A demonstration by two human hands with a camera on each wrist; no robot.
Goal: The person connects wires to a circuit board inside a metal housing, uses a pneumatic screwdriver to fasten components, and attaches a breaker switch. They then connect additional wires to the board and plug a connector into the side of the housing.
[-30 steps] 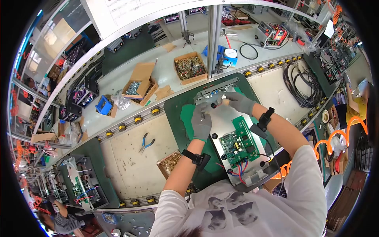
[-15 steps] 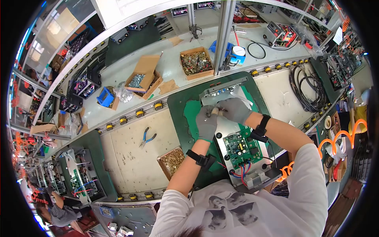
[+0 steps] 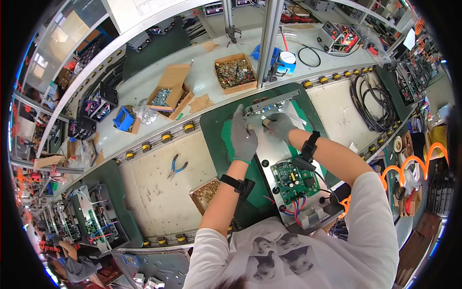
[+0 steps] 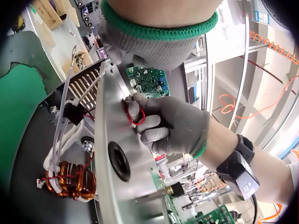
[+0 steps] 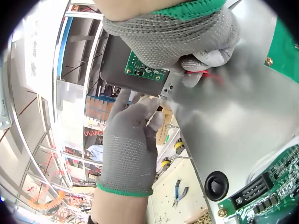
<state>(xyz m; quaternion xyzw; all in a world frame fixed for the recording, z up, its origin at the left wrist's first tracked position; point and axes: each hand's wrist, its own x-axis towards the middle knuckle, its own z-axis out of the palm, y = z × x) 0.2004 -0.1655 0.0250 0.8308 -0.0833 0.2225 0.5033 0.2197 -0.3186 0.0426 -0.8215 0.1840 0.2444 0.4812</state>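
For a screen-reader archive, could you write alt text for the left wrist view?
A grey-gloved right hand pinches a red wire against a grey metal plate, above a black grommet. A copper coil sits lower left.

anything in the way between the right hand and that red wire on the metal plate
Nothing visible does: the right hand already pinches the red wire at the metal plate. The left hand touches the plate's edge, off to the side.
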